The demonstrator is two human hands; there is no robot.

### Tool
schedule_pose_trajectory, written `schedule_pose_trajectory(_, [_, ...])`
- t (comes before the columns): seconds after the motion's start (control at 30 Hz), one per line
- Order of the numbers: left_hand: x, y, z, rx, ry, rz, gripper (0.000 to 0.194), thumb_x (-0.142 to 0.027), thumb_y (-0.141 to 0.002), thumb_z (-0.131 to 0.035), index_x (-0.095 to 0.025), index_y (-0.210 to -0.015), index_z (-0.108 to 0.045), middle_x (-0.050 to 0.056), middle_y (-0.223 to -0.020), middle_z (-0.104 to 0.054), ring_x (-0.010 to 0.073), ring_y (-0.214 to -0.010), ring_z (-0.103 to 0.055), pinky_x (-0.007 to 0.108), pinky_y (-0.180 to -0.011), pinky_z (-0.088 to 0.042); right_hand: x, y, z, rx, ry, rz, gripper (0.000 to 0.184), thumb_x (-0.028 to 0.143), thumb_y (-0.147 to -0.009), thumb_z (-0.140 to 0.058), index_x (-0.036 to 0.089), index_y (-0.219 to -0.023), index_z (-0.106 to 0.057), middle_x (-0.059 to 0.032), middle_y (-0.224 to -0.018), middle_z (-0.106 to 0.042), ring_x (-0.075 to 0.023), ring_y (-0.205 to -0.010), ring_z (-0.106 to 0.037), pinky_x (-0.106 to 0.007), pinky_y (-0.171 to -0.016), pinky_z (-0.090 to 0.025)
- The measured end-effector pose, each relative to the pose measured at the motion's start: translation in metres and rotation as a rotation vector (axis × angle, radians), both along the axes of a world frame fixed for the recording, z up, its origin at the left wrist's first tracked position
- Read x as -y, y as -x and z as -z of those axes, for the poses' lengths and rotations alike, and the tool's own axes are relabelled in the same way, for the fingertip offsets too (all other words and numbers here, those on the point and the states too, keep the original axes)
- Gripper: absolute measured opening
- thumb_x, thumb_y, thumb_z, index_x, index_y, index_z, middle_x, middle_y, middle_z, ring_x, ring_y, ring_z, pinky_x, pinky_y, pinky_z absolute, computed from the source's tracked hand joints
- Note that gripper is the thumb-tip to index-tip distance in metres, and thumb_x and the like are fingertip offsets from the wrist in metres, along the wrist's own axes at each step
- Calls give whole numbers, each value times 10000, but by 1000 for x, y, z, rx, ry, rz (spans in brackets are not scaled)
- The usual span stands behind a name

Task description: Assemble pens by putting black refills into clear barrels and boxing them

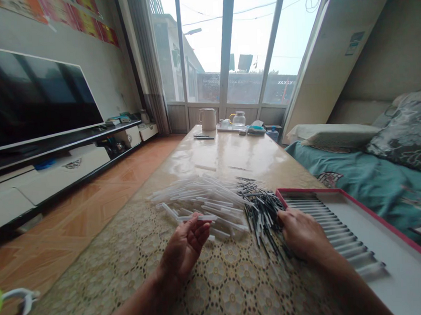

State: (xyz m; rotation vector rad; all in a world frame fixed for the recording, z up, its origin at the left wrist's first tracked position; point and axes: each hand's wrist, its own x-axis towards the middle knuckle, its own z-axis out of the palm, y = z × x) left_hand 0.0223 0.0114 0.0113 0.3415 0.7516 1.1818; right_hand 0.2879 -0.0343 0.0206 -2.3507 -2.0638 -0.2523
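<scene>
1. The left hand (192,237) is turned palm up, thumb and fingers pinching one white tube (205,218) just in front of the loose heap of translucent tubes (198,189) on the patterned table (225,285).
2. The right hand (302,232) reaches to the right edge of the pile of thin black sticks (262,213), some with pale sections; its fingertips are hidden, so I cannot tell whether it grasps one.
3. Beside that hand lies a shallow red-rimmed box (382,230) with a white bottom, where a row of dark-ended tubes (324,217) lies along its left side (the nearest ones look blurred).
4. At the table's far end stand a beige jug (208,119) and a glass jar (239,120).
</scene>
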Motion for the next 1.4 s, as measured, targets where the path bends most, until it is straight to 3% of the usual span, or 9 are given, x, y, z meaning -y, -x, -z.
schedule_pose_trajectory(0.17, [-2,2,2,-22,1,14,135,-53,-843,-510,-99,-770,-614,98,-693,-717,117,-550,-671,190,-542,-560,1,3,6,36,-10,-35,249,75,-805,-420,178,-820,-646,-113,-864,-640,-240,-801,-576,-307,-643,-299])
schedule_pose_trajectory(0.27, [-2,2,5,-46,-6,35,110,-70,-841,-522,-107,-784,-608,104,-717,-722,127,-574,-678,201,-558,-560,-3,4,6,-37,-103,-72,229,46,-756,-438,173,-809,-621,-104,-816,-626,-233,-782,-564,-303,-642,-314])
schedule_pose_trajectory(0.33, [-2,2,8,-59,-8,42,92,-69,-830,-535,-120,-788,-600,89,-703,-719,139,-588,-684,217,-571,-561,-5,11,3,-198,-183,-133,171,68,-734,-466,180,-796,-579,-65,-755,-605,-206,-730,-555,-284,-623,-332])
schedule_pose_trajectory(0.47, [-2,1,13,-67,-42,78,67,-69,-802,-578,-133,-813,-596,53,-687,-707,152,-600,-686,244,-594,-561,-4,43,-4,-752,-225,-271,50,173,-786,-496,212,-754,-499,24,-626,-548,-141,-571,-523,-239,-535,-357])
schedule_pose_trajectory(0.63, [0,0,16,-100,-46,119,72,-74,-790,-606,-128,-837,-598,42,-706,-702,136,-597,-677,241,-610,-557,3,83,3,-1228,-207,-366,55,244,-835,-529,207,-875,-536,8,-714,-617,-150,-656,-596,-250,-605,-440])
schedule_pose_trajectory(0.8, [0,-1,16,-92,-53,147,56,-76,-780,-625,-121,-806,-606,44,-710,-697,132,-611,-675,244,-641,-559,2,92,12,-1555,-150,-350,156,342,-837,-564,194,-883,-540,-23,-812,-648,-150,-702,-615,-279,-673,-481])
schedule_pose_trajectory(1.03, [2,-2,16,-85,-84,156,61,-98,-768,-651,-116,-824,-635,66,-732,-716,165,-683,-696,273,-709,-563,-2,89,15,-1570,-260,-278,211,366,-773,-646,182,-786,-542,31,-664,-517,-109,-615,-493,-202,-547,-388])
schedule_pose_trajectory(1.4, [4,-4,16,-79,-98,180,89,-90,-730,-687,-116,-805,-645,61,-766,-712,167,-678,-695,273,-696,-567,2,94,16,-1479,-216,-324,113,277,-807,-598,175,-794,-548,9,-701,-569,-125,-661,-519,-228,-604,-413])
